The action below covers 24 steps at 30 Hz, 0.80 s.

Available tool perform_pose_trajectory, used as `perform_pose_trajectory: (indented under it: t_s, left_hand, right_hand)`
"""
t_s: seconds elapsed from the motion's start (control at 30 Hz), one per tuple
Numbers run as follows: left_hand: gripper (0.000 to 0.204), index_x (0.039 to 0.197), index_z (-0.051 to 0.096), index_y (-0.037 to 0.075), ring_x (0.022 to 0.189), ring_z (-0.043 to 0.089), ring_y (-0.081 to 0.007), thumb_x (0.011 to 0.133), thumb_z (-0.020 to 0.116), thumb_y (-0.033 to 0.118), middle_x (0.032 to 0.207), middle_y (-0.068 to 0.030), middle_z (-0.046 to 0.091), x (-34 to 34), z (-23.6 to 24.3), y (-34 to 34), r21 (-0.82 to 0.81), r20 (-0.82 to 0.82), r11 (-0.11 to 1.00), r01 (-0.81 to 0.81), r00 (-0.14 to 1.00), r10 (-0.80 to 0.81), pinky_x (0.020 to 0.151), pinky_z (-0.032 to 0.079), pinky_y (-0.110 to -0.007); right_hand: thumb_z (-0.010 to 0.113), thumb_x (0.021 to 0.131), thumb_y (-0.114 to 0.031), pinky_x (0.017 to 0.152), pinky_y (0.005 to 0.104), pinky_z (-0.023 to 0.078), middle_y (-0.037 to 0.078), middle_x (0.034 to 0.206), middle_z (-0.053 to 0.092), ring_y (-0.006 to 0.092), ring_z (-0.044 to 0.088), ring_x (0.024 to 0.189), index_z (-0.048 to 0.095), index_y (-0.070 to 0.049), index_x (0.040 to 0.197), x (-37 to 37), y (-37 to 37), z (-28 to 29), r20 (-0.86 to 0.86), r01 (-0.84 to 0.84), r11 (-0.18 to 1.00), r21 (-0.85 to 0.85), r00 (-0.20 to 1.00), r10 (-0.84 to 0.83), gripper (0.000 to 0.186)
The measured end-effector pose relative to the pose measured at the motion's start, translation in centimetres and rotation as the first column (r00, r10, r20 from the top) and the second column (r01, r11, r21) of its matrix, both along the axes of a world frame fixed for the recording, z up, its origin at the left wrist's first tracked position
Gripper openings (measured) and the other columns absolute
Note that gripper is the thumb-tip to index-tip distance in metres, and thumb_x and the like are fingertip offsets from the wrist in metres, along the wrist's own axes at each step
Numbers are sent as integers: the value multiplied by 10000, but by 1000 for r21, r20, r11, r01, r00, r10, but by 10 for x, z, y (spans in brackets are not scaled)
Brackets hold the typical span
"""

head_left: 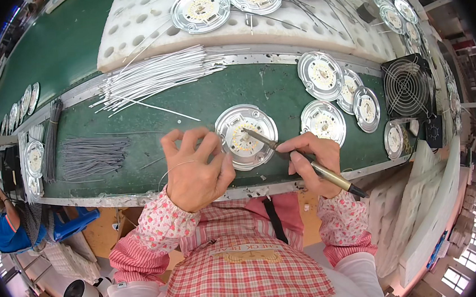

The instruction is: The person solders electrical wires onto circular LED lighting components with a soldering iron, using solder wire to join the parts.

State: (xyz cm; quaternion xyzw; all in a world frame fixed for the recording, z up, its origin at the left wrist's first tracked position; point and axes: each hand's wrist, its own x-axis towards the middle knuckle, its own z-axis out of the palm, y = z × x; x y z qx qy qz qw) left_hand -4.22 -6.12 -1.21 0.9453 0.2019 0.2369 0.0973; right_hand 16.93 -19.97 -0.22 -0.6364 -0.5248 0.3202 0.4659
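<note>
My right hand (316, 161) grips a soldering iron (331, 176) like a pen. Its tip touches or hovers just over the middle of a round silver LED lamp disc (248, 155); which one I cannot tell. The disc lies flat near the bench's front edge, with a ring of small yellow LEDs. At its left rim my left hand (197, 169) is closed, fingers bent. A thin wire (173, 168) curves over the back of that hand and seems to run into its fingers; the fingertips are partly hidden.
Several more discs (320, 76) lie to the right, beside a black fan (408, 85). White wires (158, 76) are heaped at the back, grey wires (94, 156) at the left. A white foam board with holes (142, 24) bears discs beyond. At the far left is a person in blue (10, 230).
</note>
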Motion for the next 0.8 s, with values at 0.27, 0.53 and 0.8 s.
perform_pose_trajectory:
  t_s: [0.27,0.53,0.8]
  left_hand:
    - [72,707,673,70,980,589,-224,744,688,130,925,1,620,11,-10,1,28,37,999,31,999,-32,882,342,-505]
    - [90,708,670,56,1032,595,-206,740,700,134,1051,-11,632,18,-10,-4,124,24,985,120,992,-124,883,372,-475]
    - [98,677,661,34,1044,592,-222,725,696,112,1102,-39,626,20,-17,-7,151,-10,982,112,994,-112,876,388,-473]
  right_hand:
    - [591,872,-68,548,302,474,111,713,661,170,610,564,698,5,994,2,1,4,24,13,1000,18,1000,-14,179]
    - [573,905,-61,551,268,465,90,734,649,128,599,575,692,20,1037,5,-5,-3,-19,-37,999,-1,999,37,195]
    - [542,954,-94,553,248,461,62,747,646,96,600,610,675,39,1054,1,-8,-10,-235,37,999,-35,971,-44,213]
